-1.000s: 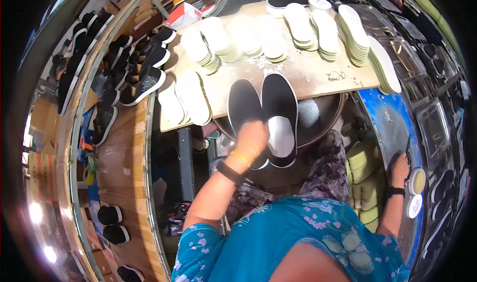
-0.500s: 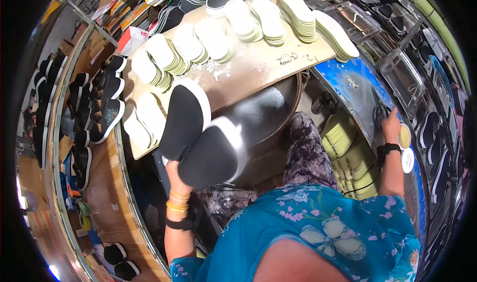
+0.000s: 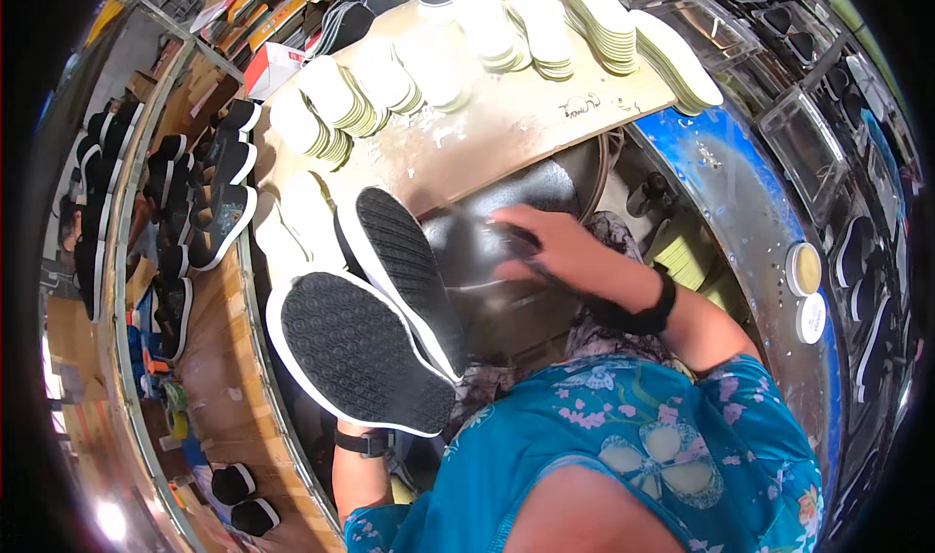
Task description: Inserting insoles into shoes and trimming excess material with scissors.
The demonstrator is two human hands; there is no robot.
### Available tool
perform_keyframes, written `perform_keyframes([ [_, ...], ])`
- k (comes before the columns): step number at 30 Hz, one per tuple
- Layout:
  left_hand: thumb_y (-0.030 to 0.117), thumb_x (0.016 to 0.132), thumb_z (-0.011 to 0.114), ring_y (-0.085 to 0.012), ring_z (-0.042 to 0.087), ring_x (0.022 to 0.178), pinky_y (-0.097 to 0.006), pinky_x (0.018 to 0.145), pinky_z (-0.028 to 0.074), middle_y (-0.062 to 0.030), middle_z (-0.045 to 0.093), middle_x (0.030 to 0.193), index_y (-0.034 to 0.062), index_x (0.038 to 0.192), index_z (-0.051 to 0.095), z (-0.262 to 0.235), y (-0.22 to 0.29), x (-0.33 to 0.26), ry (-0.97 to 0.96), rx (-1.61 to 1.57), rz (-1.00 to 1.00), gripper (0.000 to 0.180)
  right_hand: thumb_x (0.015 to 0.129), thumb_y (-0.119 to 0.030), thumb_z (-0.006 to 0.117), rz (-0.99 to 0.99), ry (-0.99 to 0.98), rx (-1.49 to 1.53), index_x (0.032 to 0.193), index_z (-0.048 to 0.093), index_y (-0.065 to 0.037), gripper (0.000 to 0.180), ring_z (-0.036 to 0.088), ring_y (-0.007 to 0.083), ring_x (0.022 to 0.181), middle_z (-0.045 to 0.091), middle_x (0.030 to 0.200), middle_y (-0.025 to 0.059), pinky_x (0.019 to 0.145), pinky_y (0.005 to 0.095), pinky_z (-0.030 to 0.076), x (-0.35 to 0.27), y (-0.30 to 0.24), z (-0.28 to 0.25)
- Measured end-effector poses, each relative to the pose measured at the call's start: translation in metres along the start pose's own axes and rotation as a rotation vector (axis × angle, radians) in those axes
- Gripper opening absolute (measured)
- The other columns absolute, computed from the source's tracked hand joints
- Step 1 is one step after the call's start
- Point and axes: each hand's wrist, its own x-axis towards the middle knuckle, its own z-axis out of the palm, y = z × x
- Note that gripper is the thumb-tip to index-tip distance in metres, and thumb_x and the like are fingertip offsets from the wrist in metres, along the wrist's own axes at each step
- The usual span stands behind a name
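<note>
Two black shoes with white-edged soles are held up close to me, soles toward the camera: one (image 3: 355,353) lower left, the other (image 3: 414,266) just above it. My left hand (image 3: 362,443) grips them from below; only its wrist with a black watch shows, and the fingers are hidden behind the shoes. My right hand (image 3: 550,251) reaches left over a dark round metal basin (image 3: 487,280), right beside the upper shoe. It is blurred, and something dark shows under its fingers.
A wooden board (image 3: 506,129) beyond the basin carries several stacks of pale insoles (image 3: 604,13). Racks of black shoes (image 3: 209,198) curve along the left. Two round tins (image 3: 804,268) sit on the blue metal ledge at the right.
My left hand has brought the two shoes nearer and turned their soles up toward me. My right hand has swung from the tins at the right over to the basin.
</note>
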Motion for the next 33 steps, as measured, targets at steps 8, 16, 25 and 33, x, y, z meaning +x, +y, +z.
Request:
perform_keyframes([
  [8,0.019,0.080,0.062,-0.0227,0.061,0.094,-0.033,0.083,0.047,-0.0120,0.063,0.106,0.0002,0.110,0.059,0.010,-0.020,0.001,-0.050,-0.417,-0.142,0.035,0.071,-0.032,0.070,-0.107,0.166,-0.063,0.102,0.054,-0.008,0.043,0.057,0.0333,0.078,0.059,0.084,0.0137,0.065,0.0380,0.045,0.025,-0.021,0.035],
  [16,0.021,0.081,0.062,-0.0228,0.060,0.094,-0.034,0.083,0.047,-0.0118,0.063,0.106,0.0006,0.111,0.058,0.021,-0.036,0.024,-0.170,-0.745,-0.254,0.036,0.068,-0.031,0.073,-0.150,0.137,-0.005,0.108,0.054,-0.011,0.049,0.059,0.0308,0.080,0.059,0.093,0.0109,0.067,0.0374,0.047,-0.005,-0.039,0.026],
  [25,0.023,0.081,0.062,-0.0230,0.060,0.095,-0.034,0.084,0.047,-0.0115,0.062,0.107,0.0012,0.112,0.057,0.027,-0.040,0.018,-0.199,-0.879,-0.335,0.038,0.071,-0.028,0.070,-0.091,0.164,0.045,0.094,0.055,-0.006,0.035,0.058,0.0341,0.072,0.058,0.075,0.0165,0.061,0.0389,0.046,0.010,-0.020,0.025],
  [33,0.024,0.082,0.062,-0.0231,0.060,0.096,-0.035,0.085,0.047,-0.0113,0.062,0.107,0.0016,0.113,0.057,0.021,-0.041,0.003,-0.100,-1.009,-0.310,0.039,0.077,-0.025,0.065,0.531,0.656,-0.210,0.106,0.060,-0.005,0.035,0.064,0.0287,0.075,0.064,0.085,0.0191,0.067,0.0351,0.047,-0.061,0.079,-0.089],
])
